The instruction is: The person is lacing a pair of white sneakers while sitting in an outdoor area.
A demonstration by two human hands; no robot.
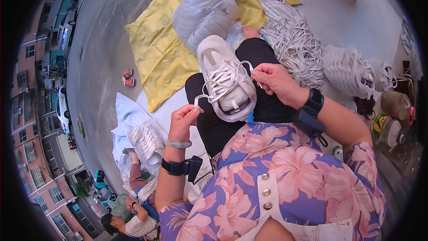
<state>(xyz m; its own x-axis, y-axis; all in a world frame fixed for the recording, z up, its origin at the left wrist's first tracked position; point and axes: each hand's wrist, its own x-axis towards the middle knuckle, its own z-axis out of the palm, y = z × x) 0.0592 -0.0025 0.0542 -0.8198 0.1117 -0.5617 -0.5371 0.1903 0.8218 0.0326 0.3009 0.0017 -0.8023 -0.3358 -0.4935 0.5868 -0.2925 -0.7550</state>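
A pale grey-white sneaker (232, 85) rests across my lap, its toe pointing away from me and its opening toward me. A white shoelace (222, 80) zigzags through its eyelets, with a loose end running out to each side. My left hand (183, 119) pinches one lace end between thumb and fingers, left of the shoe's collar. On the other side my right hand (278, 81) pinches the opposite end, and that lace arches up from the shoe. Both hands are apart from the shoe itself.
Beyond my knees, a bagged bundle (206, 11) lies on yellow sheeting (156, 53). A heap of white laces (294, 40) spreads to the right, near stacked sneakers (350, 69) and plastic bottles (388, 129). More shoe parts (147, 142) lie left, near another person (133, 223).
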